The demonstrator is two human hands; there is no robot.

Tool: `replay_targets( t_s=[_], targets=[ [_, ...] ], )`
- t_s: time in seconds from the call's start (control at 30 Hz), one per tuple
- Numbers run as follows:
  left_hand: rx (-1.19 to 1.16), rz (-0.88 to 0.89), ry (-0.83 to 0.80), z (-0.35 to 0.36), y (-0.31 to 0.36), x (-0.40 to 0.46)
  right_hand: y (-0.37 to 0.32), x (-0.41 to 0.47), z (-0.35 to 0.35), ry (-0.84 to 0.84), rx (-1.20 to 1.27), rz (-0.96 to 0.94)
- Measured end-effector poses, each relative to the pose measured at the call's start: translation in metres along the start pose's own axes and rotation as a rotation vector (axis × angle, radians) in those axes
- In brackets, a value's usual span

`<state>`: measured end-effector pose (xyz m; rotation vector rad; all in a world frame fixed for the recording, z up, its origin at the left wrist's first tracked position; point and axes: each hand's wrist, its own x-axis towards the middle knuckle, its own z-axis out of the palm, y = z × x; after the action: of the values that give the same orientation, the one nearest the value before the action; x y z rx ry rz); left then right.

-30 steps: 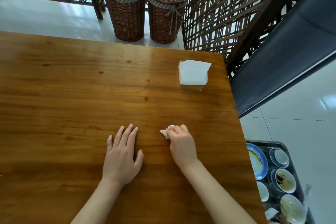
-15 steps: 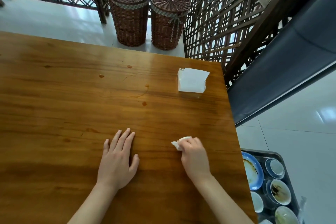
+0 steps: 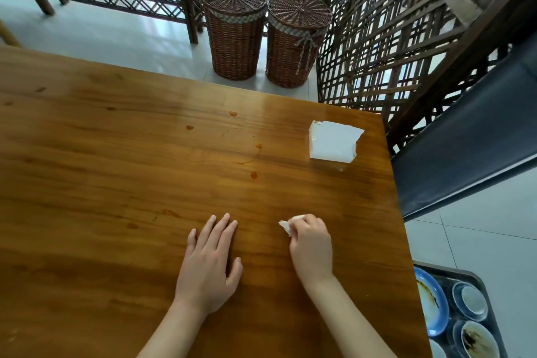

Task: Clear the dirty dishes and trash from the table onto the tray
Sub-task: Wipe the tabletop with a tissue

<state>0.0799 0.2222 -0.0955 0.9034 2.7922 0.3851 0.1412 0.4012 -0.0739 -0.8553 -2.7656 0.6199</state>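
Both forearms are bare to the bottom edge of view, with no sleeve, watch, ring or glove showing on the left hand [image 3: 207,266] or right hand [image 3: 311,247]; fingernails short and unpainted.

The table [image 3: 122,171] is varnished wood, glossy enough to throw back window light, its grain streaked and spotted with reddish sauce stains [image 3: 253,175]. The napkin stack [image 3: 332,144] looks like matt white paper, and the crumpled tissue [image 3: 286,227] is soft and creased. Both lidded baskets [image 3: 235,35] are rough woven wicker. The floor tiles [image 3: 476,241] are smooth and shiny. The bowls [image 3: 476,340] and blue-rimmed plate [image 3: 431,305] look like glazed ceramic.
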Motion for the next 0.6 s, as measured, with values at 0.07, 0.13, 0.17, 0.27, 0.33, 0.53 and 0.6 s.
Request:
replay_targets(
  t_s=[0.07,0.13,0.17,0.27,0.33,0.53,0.6],
  targets=[
    [-0.003,-0.001,-0.006,0.0,0.0,0.0,-0.013,0.012,0.008,-0.017,0.001,-0.071],
    [0.011,-0.008,-0.024,-0.002,0.004,-0.001,-0.02,0.021,0.012,-0.024,-0.005,-0.112],
    [0.021,-0.008,-0.036,-0.002,0.005,-0.002,-0.023,0.025,0.014,-0.028,-0.01,-0.12],
    [0.008,0.017,-0.012,-0.007,0.005,-0.003,-0.028,0.033,0.017,-0.037,-0.018,-0.134],
    [-0.015,0.022,0.045,-0.013,-0.004,0.002,-0.032,0.041,0.021,-0.041,-0.009,-0.146],
    [-0.023,-0.064,0.124,-0.042,-0.057,0.047,-0.057,0.068,0.037,-0.06,-0.01,-0.163],
    [-0.012,-0.102,0.115,-0.052,-0.08,0.061,-0.067,0.078,0.043,-0.066,-0.002,-0.154]
  ],
)
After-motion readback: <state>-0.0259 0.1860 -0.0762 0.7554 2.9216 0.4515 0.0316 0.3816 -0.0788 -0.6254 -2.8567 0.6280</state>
